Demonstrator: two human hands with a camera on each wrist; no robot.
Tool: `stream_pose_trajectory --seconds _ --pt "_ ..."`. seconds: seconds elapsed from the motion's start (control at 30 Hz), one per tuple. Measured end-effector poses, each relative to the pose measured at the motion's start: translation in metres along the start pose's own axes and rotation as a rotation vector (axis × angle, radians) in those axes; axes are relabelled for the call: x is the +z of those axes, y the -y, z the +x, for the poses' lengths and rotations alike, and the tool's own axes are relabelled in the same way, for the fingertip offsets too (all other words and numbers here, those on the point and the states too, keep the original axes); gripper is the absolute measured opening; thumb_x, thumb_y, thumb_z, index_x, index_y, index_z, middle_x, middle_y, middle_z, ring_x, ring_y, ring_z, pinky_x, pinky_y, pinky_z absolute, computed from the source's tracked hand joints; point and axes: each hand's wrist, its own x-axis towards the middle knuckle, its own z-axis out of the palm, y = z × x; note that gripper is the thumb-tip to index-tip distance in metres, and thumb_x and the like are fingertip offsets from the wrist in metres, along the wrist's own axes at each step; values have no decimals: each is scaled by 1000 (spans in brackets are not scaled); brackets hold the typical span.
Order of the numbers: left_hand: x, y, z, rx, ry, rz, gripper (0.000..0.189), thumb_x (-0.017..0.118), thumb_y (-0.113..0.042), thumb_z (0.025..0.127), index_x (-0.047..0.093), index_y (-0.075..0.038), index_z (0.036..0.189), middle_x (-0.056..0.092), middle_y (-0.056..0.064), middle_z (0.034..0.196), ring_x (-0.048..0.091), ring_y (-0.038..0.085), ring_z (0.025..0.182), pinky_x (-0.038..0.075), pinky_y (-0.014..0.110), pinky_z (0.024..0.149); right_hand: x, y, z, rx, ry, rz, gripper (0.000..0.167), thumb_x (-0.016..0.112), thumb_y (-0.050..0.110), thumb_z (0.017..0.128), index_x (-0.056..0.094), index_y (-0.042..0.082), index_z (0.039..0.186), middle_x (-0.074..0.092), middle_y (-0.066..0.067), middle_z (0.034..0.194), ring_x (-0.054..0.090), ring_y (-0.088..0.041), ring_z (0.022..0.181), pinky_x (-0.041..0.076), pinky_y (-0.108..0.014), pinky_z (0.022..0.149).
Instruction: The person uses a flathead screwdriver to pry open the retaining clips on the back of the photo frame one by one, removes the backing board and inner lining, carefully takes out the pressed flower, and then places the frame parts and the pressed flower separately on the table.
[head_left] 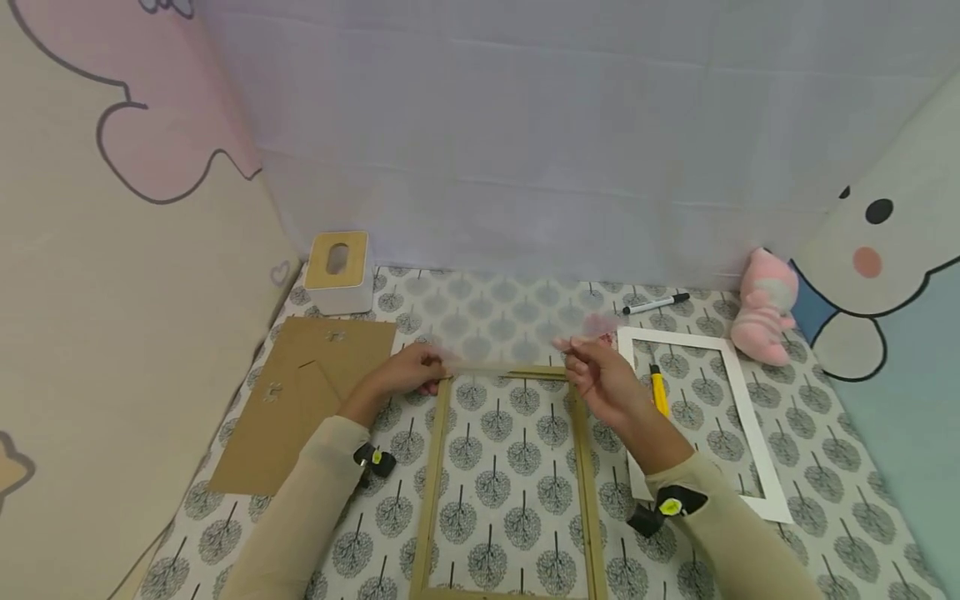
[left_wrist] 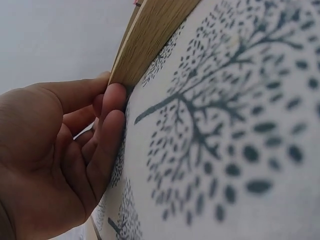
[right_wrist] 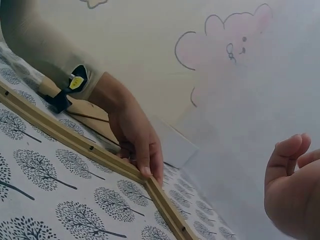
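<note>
An empty wooden picture frame [head_left: 587, 483] lies on the patterned cloth in the head view. At its far left corner, my left hand [head_left: 408, 369] pinches the frame between thumb and fingers, which the left wrist view shows up close. Beyond the frame's far side spreads a clear plastic sheet [head_left: 487, 312], see-through and faintly hazy. My right hand [head_left: 602, 379] is raised over the far right corner, and its thumb and fingertips pinch the sheet's near right corner. In the right wrist view the fingers of this hand [right_wrist: 295, 185] are curled, but the sheet cannot be made out.
A brown backing board [head_left: 300, 408] lies at left, with a tissue box [head_left: 337, 279] behind it. To the right are a white mat [head_left: 750, 417], a yellow utility knife [head_left: 659, 392], a marker [head_left: 656, 303] and a pink plush toy [head_left: 765, 308]. Fabric walls enclose the table.
</note>
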Motion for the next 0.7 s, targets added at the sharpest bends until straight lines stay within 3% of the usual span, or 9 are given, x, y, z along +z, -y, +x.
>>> stream_pose_trajectory --seconds 0.13,0.23,0.33,0.47,0.7 --pt "2 -3 -6 22 4 57 31 56 -13 108 67 -3 135 62 3 73 55 13 63 49 24 60 17 -10 12 50 -77 -39 33 39 4 113 66 9 95 80 0 109 51 0 60 40 -11 55" --pt "4 -2 -6 12 8 89 33 58 -20 109 65 -10 140 62 3 76 54 14 64 49 26 61 26 -18 21 89 -123 -57 28 41 5 112 61 8 93 80 1 111 51 1 61 41 -10 54" --pt "5 1 -4 -9 -3 88 35 60 -23 109 63 -13 142 63 4 80 56 15 66 50 28 62 33 -25 31 123 -143 -70 22 42 7 112 63 5 107 78 3 105 51 1 62 43 -10 56" --pt "5 3 -1 -4 -1 70 38 61 -21 108 61 -9 144 64 6 86 60 15 70 53 29 64 36 -34 44 167 -173 -65 33 43 11 113 60 -1 138 72 5 88 51 1 61 42 -8 54" --pt "5 2 -1 24 -9 72 35 62 -21 108 63 -7 140 62 5 84 56 15 66 48 26 59 30 -47 62 231 -231 -16 42 45 17 113 50 -4 149 69 6 73 56 2 60 40 -6 52"
